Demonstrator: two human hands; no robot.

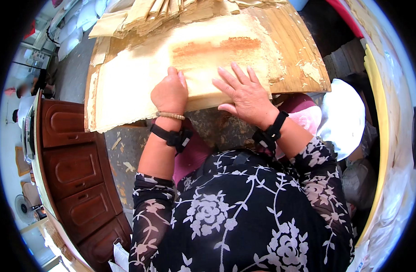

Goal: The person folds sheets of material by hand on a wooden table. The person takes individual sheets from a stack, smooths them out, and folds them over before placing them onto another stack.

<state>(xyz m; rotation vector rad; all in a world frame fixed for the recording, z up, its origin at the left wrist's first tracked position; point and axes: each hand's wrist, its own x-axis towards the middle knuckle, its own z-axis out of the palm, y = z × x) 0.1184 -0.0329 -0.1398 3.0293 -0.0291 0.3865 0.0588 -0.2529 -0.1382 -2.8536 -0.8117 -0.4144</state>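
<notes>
A stack of thin, cream-coloured sheets (pixel 133 88) with ragged edges lies on a wooden table (pixel 296 37). A reddish-brown stain marks the upper sheet. My left hand (pixel 169 89) is closed at the near part of the stack, thumb and curled fingers on the sheet; whether a sheet is pinched in it is hard to tell. To its right, my right hand (pixel 243 90) lies palm down with spread fingers on the sheets, its thumb at their near edge. Each wrist wears a black strap with a small device, and the left one also a beaded bracelet.
Folded bundles of similar sheets (pixel 153 13) lie at the table's far side. Scraps (pixel 311 69) litter the right end. A dark red wooden cabinet (pixel 73 156) stands at left, a white covered object (pixel 344 115) at right. Another person (pixel 26 108) is far left.
</notes>
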